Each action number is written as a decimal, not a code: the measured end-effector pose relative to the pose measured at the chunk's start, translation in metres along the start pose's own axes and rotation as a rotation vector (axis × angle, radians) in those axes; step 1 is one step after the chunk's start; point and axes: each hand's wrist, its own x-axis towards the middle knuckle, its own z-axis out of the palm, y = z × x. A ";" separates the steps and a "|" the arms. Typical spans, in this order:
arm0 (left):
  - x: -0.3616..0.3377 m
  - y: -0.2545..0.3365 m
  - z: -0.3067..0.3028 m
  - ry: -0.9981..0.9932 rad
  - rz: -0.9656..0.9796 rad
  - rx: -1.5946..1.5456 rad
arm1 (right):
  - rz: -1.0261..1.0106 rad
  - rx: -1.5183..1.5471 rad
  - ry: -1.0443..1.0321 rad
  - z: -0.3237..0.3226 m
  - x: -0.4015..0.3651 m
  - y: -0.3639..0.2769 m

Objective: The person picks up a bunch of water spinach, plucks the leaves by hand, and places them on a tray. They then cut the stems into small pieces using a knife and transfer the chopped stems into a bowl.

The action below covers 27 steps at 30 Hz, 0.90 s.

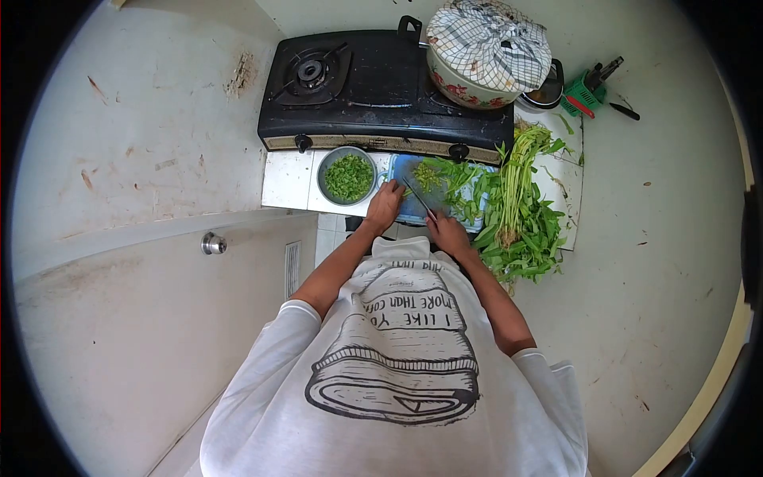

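My right hand (450,234) is wrapped round the handle of a knife (421,199), its blade slanting up and left over a blue cutting board (409,208). My left hand (385,205) is closed on the left edge of the board, close to the knife tip. On the board lie small chopped green pieces (429,176) and, further right, loose leaves (467,189). Left of the board stands a round grey bowl (321,184) holding chopped greens (348,176). A large bunch of long-stemmed leafy greens (515,187) lies to the right, its leaves hanging over the counter edge.
Behind the board is a black two-burner stove (381,67). A flowered pot (469,91) under a checked cloth (489,44) stands on its right side. A green holder (584,91) with utensils and a dark-lidded pot (545,95) are at the back right. Walls flank the white-tiled counter (288,179).
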 end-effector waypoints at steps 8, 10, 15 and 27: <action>0.003 0.002 -0.002 -0.002 -0.003 -0.088 | -0.003 -0.092 -0.079 -0.001 0.004 -0.003; 0.003 -0.002 0.001 0.004 0.006 -0.091 | -0.011 -0.082 -0.086 -0.003 0.004 -0.003; 0.003 0.002 -0.002 0.002 -0.005 -0.094 | 0.020 -0.107 -0.096 -0.002 0.005 -0.006; 0.004 0.002 -0.005 0.009 0.014 -0.124 | -0.031 -0.141 -0.053 0.001 0.005 -0.007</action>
